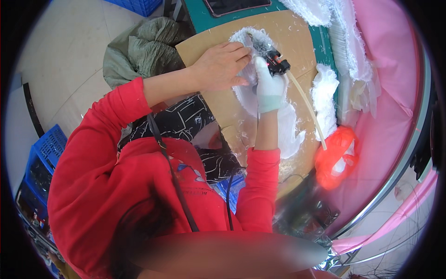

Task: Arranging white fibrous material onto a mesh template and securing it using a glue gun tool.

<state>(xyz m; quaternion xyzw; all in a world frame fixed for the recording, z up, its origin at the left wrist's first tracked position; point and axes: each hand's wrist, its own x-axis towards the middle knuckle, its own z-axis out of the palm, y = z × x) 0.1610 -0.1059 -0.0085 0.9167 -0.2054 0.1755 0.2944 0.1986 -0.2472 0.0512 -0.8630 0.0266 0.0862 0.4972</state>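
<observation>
Blue slotted plastic crate (49,146) at far left. Next, crumpled grey-green cloth bundle (144,51), just beside the brown cardboard sheet (297,42).

"What's the cardboard on?"

"Green-topped counter (200,21)."

"Bare left hand (223,65)?"

"Fingers extended, thumb apart, laid over the left edge of the white fluffy fabric piece (247,95). Open, not clenched."

"Fabric location?"

"On the cardboard, partly under both hands."

"Right hand (270,86)?"

"White and pale-green glove. Fingers closed on a black handheld tool with orange parts (278,67); some of them hidden behind it. Tool's front end is over a grey fuzzy patch near the top of the fabric. Can't tell if it touches."

"Further right?"

"Cream flexible hose (304,98) slants from tool's rear down toward a red-orange plastic bag (341,160). White shaggy fabric strip (325,95) beside the hose. Glossy pink sheet (385,83) along the far right."
</observation>
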